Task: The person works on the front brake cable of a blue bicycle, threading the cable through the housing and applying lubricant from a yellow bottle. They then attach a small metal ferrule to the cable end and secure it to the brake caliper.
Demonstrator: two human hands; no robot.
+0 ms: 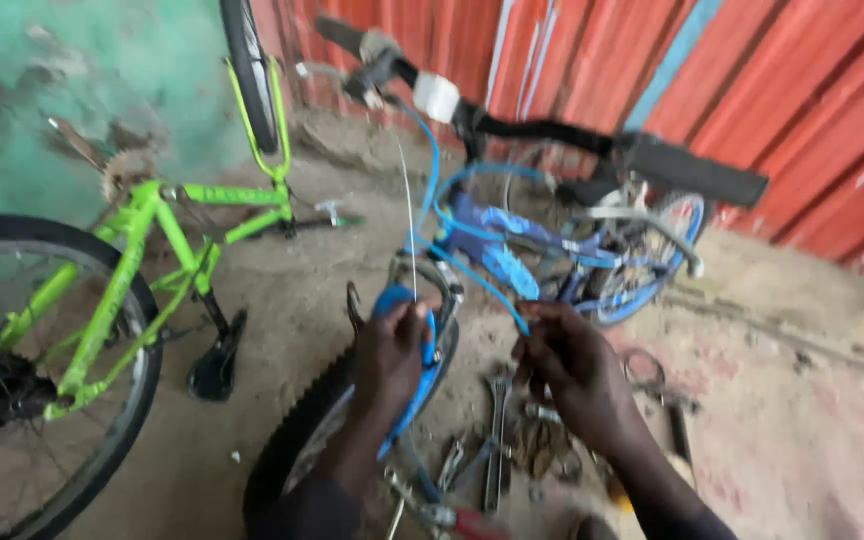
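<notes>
1. The left hand (389,352) is wrapping its fingers around the blue fork (414,370) of a blue bicycle (512,250), just above the knobby front tyre (297,440); the fingers are closed on the fork leg, which is passing through the fist and showing above and below it.
2. The right hand (574,365) is pinching the end of a blue cable housing (472,275) between thumb and fingertips; the fingertips are pressed together on it, and the housing is emerging from the top left of the grip.
3. The housing is running up and left from the right hand, crossing just beside the brake caliper (432,280), then climbing toward the handlebar (552,130). It is thin, glossy and light blue, curving in a loose loop.
4. A thin bare wire (410,215) is hanging straight down from near the handlebar to the fork crown, ending just above the left hand.
5. Two bicycles are showing: the blue one, leaning against a red corrugated wall (802,90), and a lime-green bicycle (142,260) standing upside down at the left, with its black saddle (217,365) resting on the ground.
6. Two hands are in view, both belonging to the person wearing the camera.
7. Several tools (497,440), among them a spanner, are lying on the sandy ground (802,430) beneath the right hand; the blur is preventing an exact count.
</notes>
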